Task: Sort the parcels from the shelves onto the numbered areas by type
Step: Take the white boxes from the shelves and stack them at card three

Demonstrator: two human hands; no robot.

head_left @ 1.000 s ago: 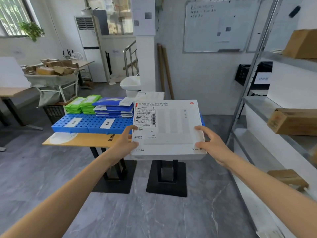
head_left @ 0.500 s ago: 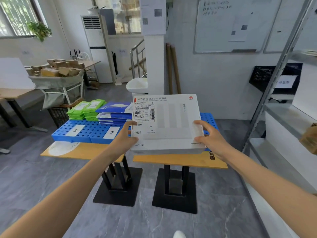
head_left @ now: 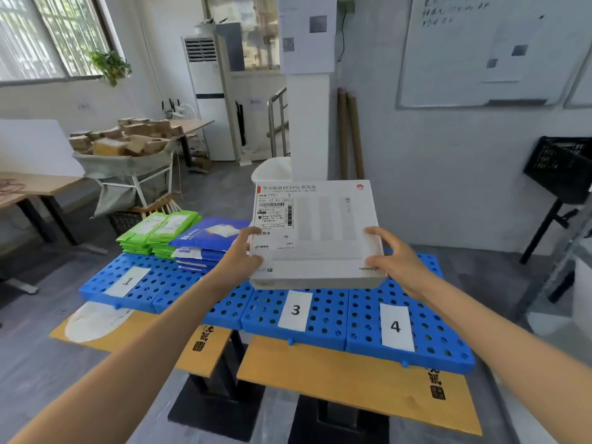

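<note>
White box (head_left: 323,232), flat, label up, long axis left-right, above blue mat (head_left: 320,318)

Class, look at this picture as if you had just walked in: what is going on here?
A person is sorting parcels at tables covered with blue numbered mats. Both hands grip one flat white box, the left hand at its left edge and the right hand at its right edge, holding it over the area marked 3. Green packets are stacked behind label 1, with blue mailers piled beside them.
</note>
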